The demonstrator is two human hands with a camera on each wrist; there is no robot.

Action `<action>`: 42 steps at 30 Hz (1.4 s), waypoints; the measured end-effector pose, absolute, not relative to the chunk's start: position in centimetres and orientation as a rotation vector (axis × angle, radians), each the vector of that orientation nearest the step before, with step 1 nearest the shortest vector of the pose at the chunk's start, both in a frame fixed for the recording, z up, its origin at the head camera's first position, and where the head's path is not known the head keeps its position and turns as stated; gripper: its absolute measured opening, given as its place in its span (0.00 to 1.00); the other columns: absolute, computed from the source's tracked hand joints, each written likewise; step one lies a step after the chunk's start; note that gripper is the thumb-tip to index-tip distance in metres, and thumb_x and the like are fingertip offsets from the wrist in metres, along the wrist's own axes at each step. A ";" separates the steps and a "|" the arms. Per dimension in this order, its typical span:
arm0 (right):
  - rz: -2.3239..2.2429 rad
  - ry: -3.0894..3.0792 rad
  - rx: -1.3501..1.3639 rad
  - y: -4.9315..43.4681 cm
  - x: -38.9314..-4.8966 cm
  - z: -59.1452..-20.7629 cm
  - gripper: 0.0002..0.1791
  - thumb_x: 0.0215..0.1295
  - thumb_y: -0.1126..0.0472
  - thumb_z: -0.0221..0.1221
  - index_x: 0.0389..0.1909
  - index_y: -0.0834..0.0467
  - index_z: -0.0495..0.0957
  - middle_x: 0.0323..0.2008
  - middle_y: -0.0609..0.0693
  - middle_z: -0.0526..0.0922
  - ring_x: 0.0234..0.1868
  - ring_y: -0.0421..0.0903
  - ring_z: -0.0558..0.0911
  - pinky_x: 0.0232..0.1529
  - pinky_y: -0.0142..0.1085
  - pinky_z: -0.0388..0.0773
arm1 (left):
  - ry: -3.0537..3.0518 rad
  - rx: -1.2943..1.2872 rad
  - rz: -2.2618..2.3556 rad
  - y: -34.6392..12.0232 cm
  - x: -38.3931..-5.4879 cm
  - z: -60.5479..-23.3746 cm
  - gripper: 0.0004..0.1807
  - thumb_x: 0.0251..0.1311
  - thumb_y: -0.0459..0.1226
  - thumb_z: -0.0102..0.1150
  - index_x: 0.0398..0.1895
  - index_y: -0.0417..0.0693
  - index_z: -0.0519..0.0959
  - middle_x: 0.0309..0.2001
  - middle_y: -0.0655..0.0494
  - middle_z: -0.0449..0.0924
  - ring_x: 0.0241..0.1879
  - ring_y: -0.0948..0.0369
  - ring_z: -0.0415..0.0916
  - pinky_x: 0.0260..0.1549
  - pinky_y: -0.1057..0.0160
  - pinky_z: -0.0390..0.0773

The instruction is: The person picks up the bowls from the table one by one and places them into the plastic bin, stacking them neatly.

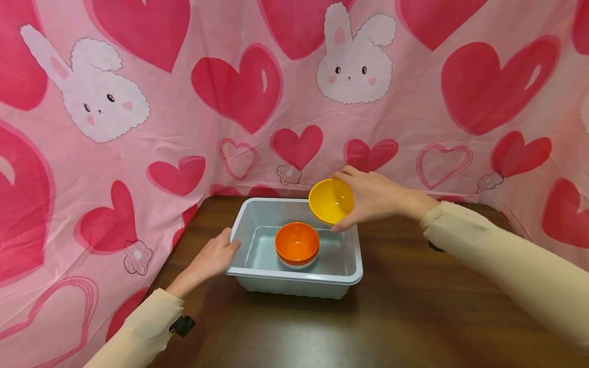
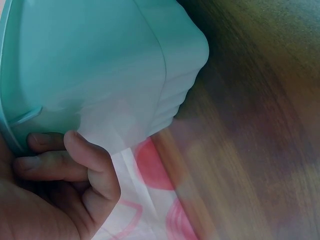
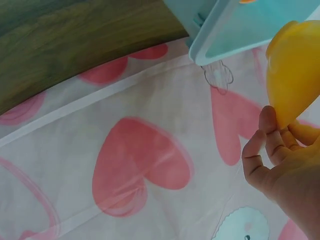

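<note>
My right hand (image 1: 370, 197) grips a yellow bowl (image 1: 330, 202) by its rim, tilted, above the right back part of a pale grey-blue plastic basin (image 1: 294, 277). In the right wrist view the same yellow bowl (image 3: 295, 70) is pinched between the fingers and thumb. Inside the basin an orange bowl (image 1: 297, 242) sits upright near the middle, stacked on others, the lowest with a whitish base. My left hand (image 1: 216, 254) holds the basin's left rim; in the left wrist view its curled fingers (image 2: 90, 150) lie against the basin's outer wall (image 2: 100, 75).
The basin stands on a dark brown wooden table (image 1: 428, 286). A pink cloth (image 1: 248, 30) with red hearts and white rabbits hangs behind and to the left, close to the table's edges. Dark bands are at both sleeves (image 1: 181, 325).
</note>
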State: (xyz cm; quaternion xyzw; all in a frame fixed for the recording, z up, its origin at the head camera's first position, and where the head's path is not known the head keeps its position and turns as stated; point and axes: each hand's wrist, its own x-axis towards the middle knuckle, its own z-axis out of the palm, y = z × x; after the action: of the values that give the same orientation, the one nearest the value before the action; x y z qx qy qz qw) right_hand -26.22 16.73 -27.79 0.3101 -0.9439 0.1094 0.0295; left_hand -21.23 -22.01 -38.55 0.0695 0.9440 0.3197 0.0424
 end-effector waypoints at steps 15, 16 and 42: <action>0.292 -2.970 1.003 14.8 -27.2 -28.0 0.67 0.38 0.21 0.73 0.76 0.57 0.67 0.65 0.52 0.72 0.53 0.52 0.78 0.54 0.51 0.80 | 2.888 0.204 0.981 -22.0 -21.4 -38.8 0.22 0.78 0.40 0.48 0.65 0.32 0.67 0.50 0.39 0.81 0.42 0.51 0.81 0.42 0.51 0.83; 0.292 -2.972 1.010 14.6 -27.4 -28.1 0.67 0.38 0.21 0.73 0.75 0.57 0.67 0.65 0.52 0.72 0.53 0.52 0.78 0.54 0.51 0.80 | 2.897 0.204 0.977 -22.0 -21.4 -38.8 0.22 0.78 0.40 0.48 0.64 0.32 0.67 0.49 0.39 0.81 0.42 0.51 0.81 0.41 0.51 0.83; 0.320 -3.079 1.238 9.7 -28.8 -31.6 0.66 0.39 0.28 0.77 0.77 0.57 0.65 0.64 0.50 0.72 0.59 0.49 0.74 0.63 0.52 0.75 | 2.901 0.198 0.974 -21.9 -21.3 -38.5 0.22 0.78 0.40 0.48 0.64 0.32 0.67 0.49 0.39 0.81 0.41 0.51 0.81 0.41 0.50 0.82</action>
State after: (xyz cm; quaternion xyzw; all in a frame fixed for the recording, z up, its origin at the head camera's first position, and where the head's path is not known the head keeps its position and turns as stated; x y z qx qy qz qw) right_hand -28.78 9.65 -31.60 0.3698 -0.9192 0.0955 -0.0959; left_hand -21.30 -21.91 -38.52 0.0645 0.9454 0.3173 0.0376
